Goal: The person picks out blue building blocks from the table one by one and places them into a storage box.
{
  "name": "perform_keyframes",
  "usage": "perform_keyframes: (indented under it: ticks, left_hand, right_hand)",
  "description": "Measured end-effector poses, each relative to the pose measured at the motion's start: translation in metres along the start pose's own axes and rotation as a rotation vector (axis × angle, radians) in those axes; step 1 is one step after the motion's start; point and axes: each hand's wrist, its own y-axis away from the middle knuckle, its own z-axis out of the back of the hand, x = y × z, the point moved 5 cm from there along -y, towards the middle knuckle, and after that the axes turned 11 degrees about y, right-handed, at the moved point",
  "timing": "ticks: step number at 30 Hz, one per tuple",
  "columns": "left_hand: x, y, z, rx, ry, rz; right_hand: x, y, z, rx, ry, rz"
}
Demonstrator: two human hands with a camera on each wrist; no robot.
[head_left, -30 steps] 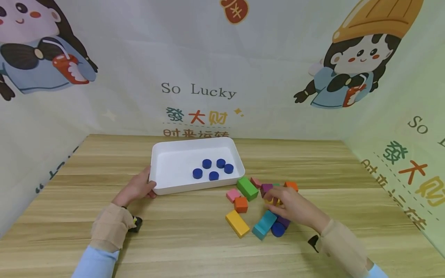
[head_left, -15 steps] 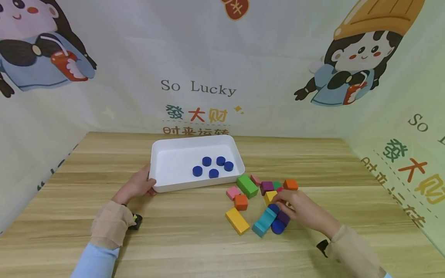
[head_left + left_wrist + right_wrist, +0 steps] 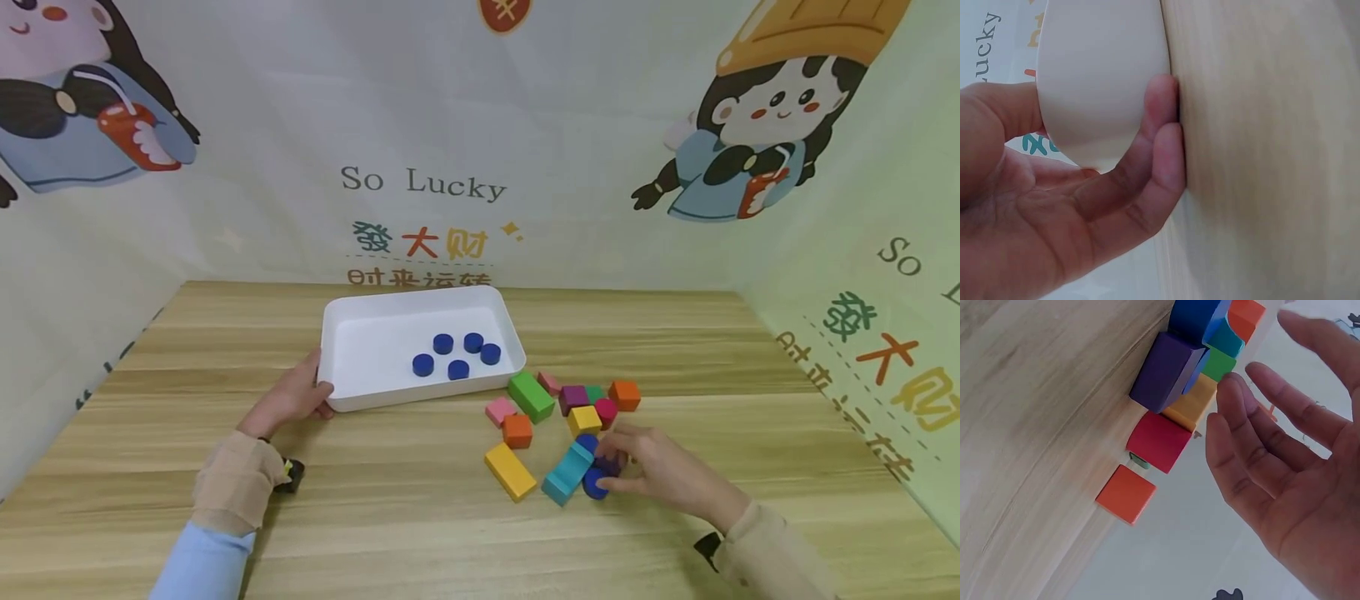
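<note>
My left hand (image 3: 296, 393) grips the near left corner of a white tray (image 3: 367, 350). The left wrist view shows the thumb at the tray's rim and fingertips against its outer wall (image 3: 1104, 75), low by the tabletop. Several blue discs (image 3: 443, 343) lie inside the tray. My right hand (image 3: 663, 471) hovers at a cluster of blocks, thumb and fingers spread, holding nothing. Nearest to it are a blue round block (image 3: 596, 483) and a purple block (image 3: 1163, 375) that the fingers partly hide in the head view. A second blue round block (image 3: 587, 444) touches a teal block (image 3: 567, 473).
Behind the right hand lie a yellow block (image 3: 584, 421), a red rounded block (image 3: 605, 412) and an orange cube (image 3: 625, 396). Further left are a green block (image 3: 532, 396), a pink block (image 3: 500, 411) and a yellow oblong block (image 3: 511, 472). A printed cloth hangs behind the table.
My right hand has drawn back from around the yellow block towards the near blue round block, uncovering the yellow and red blocks. The left hand stays on the tray.
</note>
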Motion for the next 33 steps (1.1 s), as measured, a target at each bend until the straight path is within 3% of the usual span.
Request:
perform_keyframes:
  ticks: [10,33]
  left_hand:
    - [0.0,0.001,0.001,0.001,0.006,-0.014]
    - [-0.001,0.002,0.0,0.006,0.018,-0.003]
  right_hand:
    - [0.002,0.001,-0.012,0.113,0.052,-0.031]
    - [0.001,-0.003,-0.022,0.161,0.101,-0.052]
